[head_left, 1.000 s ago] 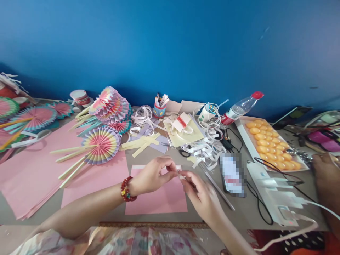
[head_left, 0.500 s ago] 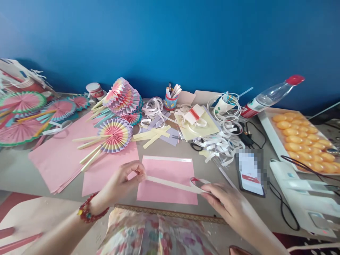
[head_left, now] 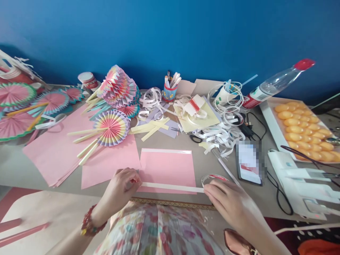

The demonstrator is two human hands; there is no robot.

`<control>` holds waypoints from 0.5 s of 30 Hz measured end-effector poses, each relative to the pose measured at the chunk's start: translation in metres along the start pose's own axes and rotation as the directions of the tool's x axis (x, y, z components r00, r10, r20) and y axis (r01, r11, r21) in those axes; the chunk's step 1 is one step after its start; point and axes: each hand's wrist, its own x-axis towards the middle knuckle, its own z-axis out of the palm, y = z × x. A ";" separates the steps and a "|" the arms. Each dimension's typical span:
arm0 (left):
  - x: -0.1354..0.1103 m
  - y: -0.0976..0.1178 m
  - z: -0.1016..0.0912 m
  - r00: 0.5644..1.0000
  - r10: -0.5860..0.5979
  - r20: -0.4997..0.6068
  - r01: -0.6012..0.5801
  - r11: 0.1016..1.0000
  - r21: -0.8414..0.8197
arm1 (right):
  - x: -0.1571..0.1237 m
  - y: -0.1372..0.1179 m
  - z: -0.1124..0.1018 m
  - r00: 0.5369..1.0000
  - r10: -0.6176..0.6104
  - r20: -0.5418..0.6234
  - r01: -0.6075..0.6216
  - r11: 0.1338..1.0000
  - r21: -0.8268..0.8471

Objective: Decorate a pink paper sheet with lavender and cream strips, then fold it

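A length of white tape (head_left: 171, 187) is stretched between my hands over the near edge of a pink paper sheet (head_left: 167, 166). My left hand (head_left: 123, 187) pinches its free end by the sheet's lower left corner. At the right, my right hand (head_left: 231, 200) grips the tape roll (head_left: 214, 176), whose far rim shows above the fingers. Another white strip (head_left: 166, 151) lies along the sheet's far edge. I cannot tell whether the stretched tape touches the paper.
Larger pink sheets (head_left: 60, 152) and a pleated paper fan (head_left: 111, 127) lie left. Behind are a pen cup (head_left: 170, 92), curled white strips (head_left: 220, 132) and scissors (head_left: 196, 138). To the right are a phone (head_left: 249, 166), a power strip (head_left: 289, 180) and a tilted bottle (head_left: 276, 85).
Both hands have come nearer to my body with the tape, which now runs more level along the sheet's near edge. The roll shows more above my right fingers. The camera view has shifted slightly.
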 end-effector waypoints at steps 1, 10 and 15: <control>0.000 0.000 0.001 1.000 0.009 0.002 -0.009 1.000 0.019 | 0.001 -0.001 0.001 1.000 -0.002 0.027 0.002 1.000 -0.006; -0.007 -0.004 0.002 0.996 0.084 0.015 -0.086 0.975 0.203 | -0.001 -0.010 0.012 0.995 -0.049 0.084 0.059 0.990 -0.127; -0.006 -0.002 -0.001 0.998 0.054 0.023 -0.057 0.973 0.225 | 0.001 -0.016 0.014 0.996 -0.044 0.073 0.054 0.988 -0.142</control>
